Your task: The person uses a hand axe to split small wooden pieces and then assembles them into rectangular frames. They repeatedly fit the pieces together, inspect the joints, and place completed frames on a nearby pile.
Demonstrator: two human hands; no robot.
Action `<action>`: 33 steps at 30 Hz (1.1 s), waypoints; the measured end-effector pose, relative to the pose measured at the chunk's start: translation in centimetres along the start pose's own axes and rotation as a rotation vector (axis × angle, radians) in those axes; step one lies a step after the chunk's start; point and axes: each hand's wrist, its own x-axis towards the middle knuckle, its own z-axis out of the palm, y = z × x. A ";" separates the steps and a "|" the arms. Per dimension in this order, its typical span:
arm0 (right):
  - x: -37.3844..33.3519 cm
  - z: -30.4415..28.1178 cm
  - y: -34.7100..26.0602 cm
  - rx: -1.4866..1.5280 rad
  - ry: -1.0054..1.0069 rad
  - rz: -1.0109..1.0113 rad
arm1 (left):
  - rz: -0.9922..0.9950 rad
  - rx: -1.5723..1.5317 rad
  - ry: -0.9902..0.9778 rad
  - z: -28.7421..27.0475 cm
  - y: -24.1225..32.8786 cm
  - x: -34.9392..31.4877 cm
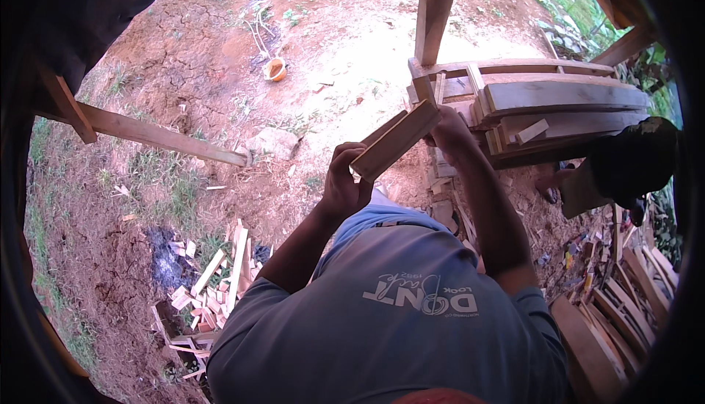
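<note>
Head view:

1. Ground [132, 206]: reddish dirt, thin grass at left, washed out by glare at top centre.
2. Shirt [367, 330]: wearer's own, grey-blue, pale print on the front, fills bottom centre. Blue cloth shows past its hem.
3. Stack [573, 97]: sawn planks, upper right, several layers, ends uneven. Small block [532, 132] lies against its near side.
4. Boards [595, 352]: loose, lower right, lying roughly side by side at a slant.
5. Other person [635, 158]: right edge, dark top, just beside the stack. Hands not clear.
6. Rail [161, 140]: wooden, runs in from left, far end near a stone [272, 143].
7. Post [436, 11]: wooden, top centre, lower end at the stack's left end.
8. Offcuts [213, 297]: loose heap, lower left, next to a dark ash patch [167, 257].
9. Wood piece [396, 141]: up in front of the wearer, tilted, right end higher. Second strip shows behind it; can't tell if joined.
10. Left hand [344, 184]: closed around the piece's lower left end.
11. Right hand [450, 134]: at the upper right end, fingers mostly hidden; can't tell its grip.
12. Bowl [275, 70]: orange, tipped, on the dirt beyond the hands.
</note>
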 end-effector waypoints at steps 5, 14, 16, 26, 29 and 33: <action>-0.1 2.3 2.3 -0.285 0.164 -0.264 | -0.122 -0.006 0.017 0.4 0.9 0.7; -2.4 5.3 2.4 0.118 0.363 -0.405 | -0.546 -0.342 0.473 1.9 2.3 2.7; -2.9 5.0 2.0 0.415 0.303 -0.309 | -0.568 -0.298 0.474 1.6 2.2 2.8; -3.2 1.8 1.0 -0.030 0.416 -0.340 | -0.499 -0.449 0.489 1.4 2.0 3.1; -3.9 1.7 -0.3 -0.013 0.343 -0.365 | -0.497 -0.494 0.487 1.5 1.3 2.9; -5.0 0.8 -1.6 0.411 0.084 -0.324 | -0.650 -0.554 0.477 1.0 0.8 3.1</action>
